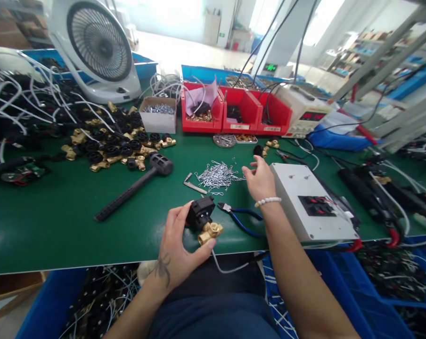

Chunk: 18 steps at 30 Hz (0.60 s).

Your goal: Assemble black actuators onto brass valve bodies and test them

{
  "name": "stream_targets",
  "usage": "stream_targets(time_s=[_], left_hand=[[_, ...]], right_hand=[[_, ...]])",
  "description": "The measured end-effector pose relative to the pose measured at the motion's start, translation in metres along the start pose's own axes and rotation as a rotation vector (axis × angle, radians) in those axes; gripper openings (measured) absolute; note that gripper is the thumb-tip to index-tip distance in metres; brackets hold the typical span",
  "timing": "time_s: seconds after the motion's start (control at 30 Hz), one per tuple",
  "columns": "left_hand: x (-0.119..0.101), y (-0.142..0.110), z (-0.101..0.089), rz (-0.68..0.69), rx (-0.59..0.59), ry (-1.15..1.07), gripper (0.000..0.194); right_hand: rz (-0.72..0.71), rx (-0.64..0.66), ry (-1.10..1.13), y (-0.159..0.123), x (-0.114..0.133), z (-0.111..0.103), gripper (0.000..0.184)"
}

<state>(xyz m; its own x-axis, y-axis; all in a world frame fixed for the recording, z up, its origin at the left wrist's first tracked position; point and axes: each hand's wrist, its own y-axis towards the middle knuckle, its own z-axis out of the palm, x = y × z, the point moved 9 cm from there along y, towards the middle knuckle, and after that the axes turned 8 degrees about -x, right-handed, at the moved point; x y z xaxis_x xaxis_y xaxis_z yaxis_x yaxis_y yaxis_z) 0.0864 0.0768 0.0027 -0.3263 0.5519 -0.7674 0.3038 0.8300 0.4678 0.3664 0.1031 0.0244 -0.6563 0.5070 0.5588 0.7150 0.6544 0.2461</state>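
On the table (71, 240) — clips (218, 176), just left of the nearer right hand (261, 181), fingers apart; valve (200, 214), left hand (177, 255) clamped round it.

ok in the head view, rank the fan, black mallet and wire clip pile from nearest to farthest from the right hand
1. Wire clip pile, just left of the right hand
2. Black mallet, farther left
3. Fan, at the back left

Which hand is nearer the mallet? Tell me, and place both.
Left. The left hand, holding a valve, is to the mallet's right and nearer the camera; the right hand is farther right, across the clips.
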Motion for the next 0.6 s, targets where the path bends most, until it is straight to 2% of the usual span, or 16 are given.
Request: stream_targets(time_s=[0.1, 0.23, 0.4, 0.5, 0.6], left_hand=[[0.001, 0.0, 0.0, -0.001, 0.004, 0.005, 0.067], [0.001, -0.001, 0.0, 0.004, 0.004, 0.005, 0.068], [0.0, -0.001, -0.001, 0.017, 0.001, -0.004, 0.069], [0.0, 0.0, -0.002, 0.009, 0.001, -0.016, 0.068], [-0.001, 0.0, -0.002, 0.005, 0.002, -0.021, 0.068]], right_hand=[[0.035, 0.019, -0.125, 0.011, -0.012, 0.009, 0.041], [0.058, 0.148, -0.243, 0.02, -0.024, 0.033, 0.027], [-0.008, 0.337, -0.248, 0.022, -0.015, 0.054, 0.025], [-0.034, 0.364, -0.188, 0.019, -0.006, 0.052, 0.023], [-0.066, 0.301, -0.062, 0.01, 0.005, 0.035, 0.017]])
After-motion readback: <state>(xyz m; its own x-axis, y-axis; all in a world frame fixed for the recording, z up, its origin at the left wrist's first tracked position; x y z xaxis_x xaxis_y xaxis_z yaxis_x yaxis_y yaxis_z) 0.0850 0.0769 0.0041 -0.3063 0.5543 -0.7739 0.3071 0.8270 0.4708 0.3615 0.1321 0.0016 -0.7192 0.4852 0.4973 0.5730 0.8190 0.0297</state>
